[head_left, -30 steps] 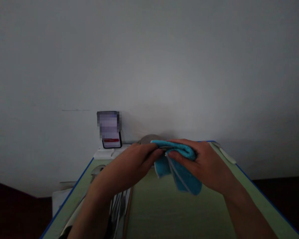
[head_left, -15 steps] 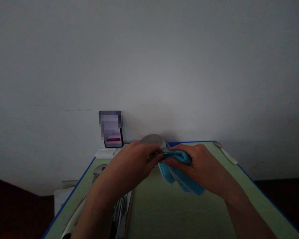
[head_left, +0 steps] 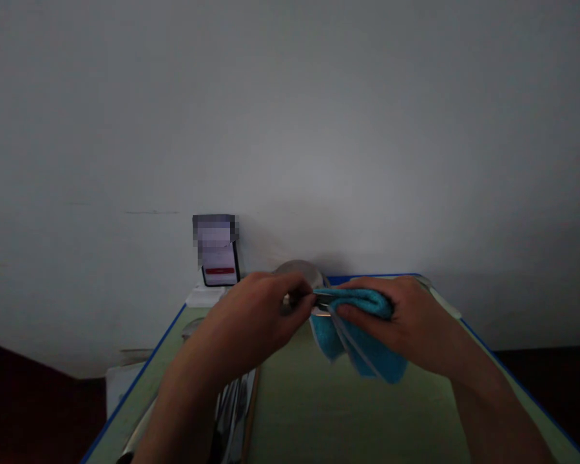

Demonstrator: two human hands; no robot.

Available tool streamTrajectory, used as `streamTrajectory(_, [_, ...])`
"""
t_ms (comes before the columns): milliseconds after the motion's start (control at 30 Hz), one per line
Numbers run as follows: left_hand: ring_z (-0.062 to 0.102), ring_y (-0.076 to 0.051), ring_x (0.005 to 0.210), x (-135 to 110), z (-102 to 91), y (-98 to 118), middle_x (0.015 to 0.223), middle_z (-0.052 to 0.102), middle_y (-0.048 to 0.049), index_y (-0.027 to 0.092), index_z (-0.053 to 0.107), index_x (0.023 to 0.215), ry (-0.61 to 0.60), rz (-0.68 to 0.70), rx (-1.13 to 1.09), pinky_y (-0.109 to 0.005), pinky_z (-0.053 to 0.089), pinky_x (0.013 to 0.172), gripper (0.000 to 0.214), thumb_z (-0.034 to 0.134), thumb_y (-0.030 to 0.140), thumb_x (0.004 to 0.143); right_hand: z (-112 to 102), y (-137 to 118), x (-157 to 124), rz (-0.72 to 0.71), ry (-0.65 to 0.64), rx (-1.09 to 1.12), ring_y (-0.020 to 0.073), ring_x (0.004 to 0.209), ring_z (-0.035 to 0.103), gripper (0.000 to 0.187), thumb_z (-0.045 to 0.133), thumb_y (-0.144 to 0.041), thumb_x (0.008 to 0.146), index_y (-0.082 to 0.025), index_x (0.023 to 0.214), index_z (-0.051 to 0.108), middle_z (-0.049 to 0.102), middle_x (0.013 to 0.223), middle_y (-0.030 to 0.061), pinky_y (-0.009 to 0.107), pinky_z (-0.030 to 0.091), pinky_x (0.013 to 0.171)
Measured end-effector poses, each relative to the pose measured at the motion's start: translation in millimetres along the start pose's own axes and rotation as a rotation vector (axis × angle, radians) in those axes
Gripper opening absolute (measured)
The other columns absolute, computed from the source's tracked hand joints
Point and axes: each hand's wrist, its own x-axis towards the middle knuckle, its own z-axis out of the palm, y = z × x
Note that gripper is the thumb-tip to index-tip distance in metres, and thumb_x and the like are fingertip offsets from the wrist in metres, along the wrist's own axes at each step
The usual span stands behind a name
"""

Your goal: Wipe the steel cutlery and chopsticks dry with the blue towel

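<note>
My left hand (head_left: 263, 316) pinches a thin piece of metal cutlery (head_left: 323, 299) between thumb and fingers. Its kind cannot be made out, as both hands and the cloth cover most of it. In my right hand (head_left: 401, 316) is a blue cloth (head_left: 367, 351) with pale edging, folded over the far part of the metal. The cloth's loose corners hang below the fingers. Both hands are held over the table, close together. Behind them stands a round, greyish container (head_left: 298, 269), partly hidden.
A phone (head_left: 221, 258) leans on a white stand (head_left: 203, 296) by the wall. Under my left forearm lies a tray with several pieces of cutlery (head_left: 232, 412). A white-handled utensil (head_left: 447, 303) lies at the right edge of the green table (head_left: 348, 425).
My right hand has slid a little to the right with the cloth, away from my left hand. More of the metal shows between them. My left hand has stayed nearly in place.
</note>
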Motion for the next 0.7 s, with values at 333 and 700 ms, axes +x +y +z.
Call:
streamTrajectory(333, [0.055, -0.012, 0.061, -3, -5.2, 5, 0.07, 0.061, -0.0004, 0.021, 0.06, 0.083, -0.033, 0.004, 0.118, -0.022, 0.035, 0.056, 0.024, 0.04, 0.035, 0.085, 8, -3, 2, -0.054, 0.051, -0.15, 0.015, 0.068, 0.061, 0.024, 0.05, -0.04, 0.082, -0.025, 0.096, 0.062, 0.068, 0.079, -0.0027, 0.026, 0.042, 0.061])
streamTrajectory(700, [0.053, -0.01, 0.056, -3, -6.7, 5, 0.064, 0.059, 0.0024, 0.022, 0.061, 0.083, -0.08, 0.035, 0.03, -0.02, 0.035, 0.053, 0.023, 0.042, 0.036, 0.086, 6, -1, 0, -0.155, -0.007, -0.045, 0.0106, 0.07, 0.062, 0.023, 0.048, -0.032, 0.085, -0.023, 0.103, 0.06, 0.068, 0.085, -0.0035, 0.022, 0.042, 0.062])
